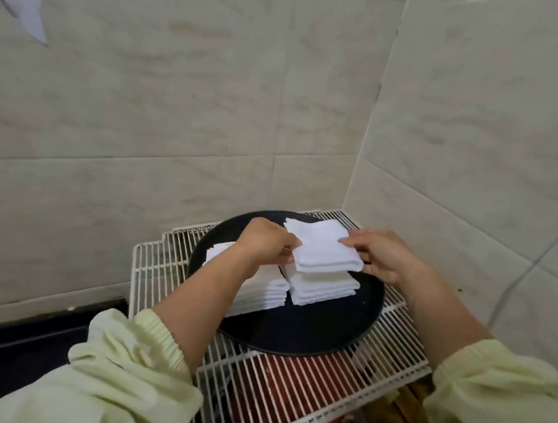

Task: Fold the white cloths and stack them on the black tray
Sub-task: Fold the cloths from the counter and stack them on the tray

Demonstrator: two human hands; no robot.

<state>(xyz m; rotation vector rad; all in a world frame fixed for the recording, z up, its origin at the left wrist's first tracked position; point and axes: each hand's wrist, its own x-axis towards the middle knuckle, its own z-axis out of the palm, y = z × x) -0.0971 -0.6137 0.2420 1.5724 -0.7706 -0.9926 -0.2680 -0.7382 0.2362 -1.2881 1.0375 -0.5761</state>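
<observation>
Placement of a folded cloth (321, 250) over the black tray (291, 347), head view. The cloth is spanning the gap between the two hands, its thick folded edge facing the person. The left hand (267, 241) is pinching the cloth's left edge with curled fingers. The right hand (383, 256) is laying its fingertips on the right edge; its thumb is hidden beneath, so a pinch there is likely rather than certain.

Directly under the grip, the right stack (322, 290) of folded cloths is sitting on the tray, its near edges running roughly parallel to the near edge of the held cloth. The cloth is hanging just above or already touching the top of this stack; the angle is not settling which. Both hands are standing about equally near the stack, one at each side.

A left stack (262, 292) is lying below the left wrist, partly covered by the forearm and just beside the first. The tray is resting on a white wire rack (286, 388) in a tiled corner.
</observation>
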